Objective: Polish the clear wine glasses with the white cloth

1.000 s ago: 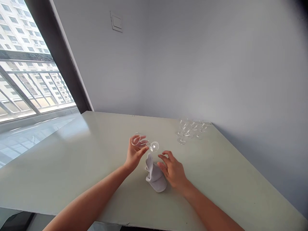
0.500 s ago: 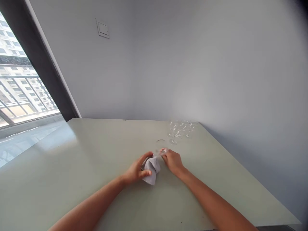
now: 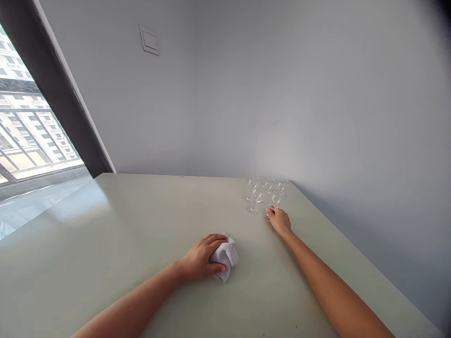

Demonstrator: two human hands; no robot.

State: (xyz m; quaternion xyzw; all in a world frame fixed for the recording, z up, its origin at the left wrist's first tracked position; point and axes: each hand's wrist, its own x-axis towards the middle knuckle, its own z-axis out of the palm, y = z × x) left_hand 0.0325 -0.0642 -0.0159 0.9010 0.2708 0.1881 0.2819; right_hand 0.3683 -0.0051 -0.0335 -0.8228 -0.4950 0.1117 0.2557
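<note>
At the middle of the table, my left hand (image 3: 202,258) is closed around a crumpled white cloth (image 3: 227,256), which rests on the tabletop. My right hand (image 3: 280,219) reaches farther forward, its fingers pinching the low part of a clear stemmed glass (image 3: 276,197). This glass stands at the front right of a group of several similar glasses. Another stemmed glass (image 3: 252,209) is just to its left, its round foot on the table. The clear glasses overlap, so their outlines are partly hard to separate.
The pale green table (image 3: 148,211) meets grey walls behind and on the right. A dark window frame (image 3: 52,89) rises at the left, with a railing and buildings outside. A switch plate (image 3: 150,42) is on the wall.
My right hand has moved forward and right with the glass, to the group at the back. My left hand has closed more over the cloth and shifted slightly nearer.
</note>
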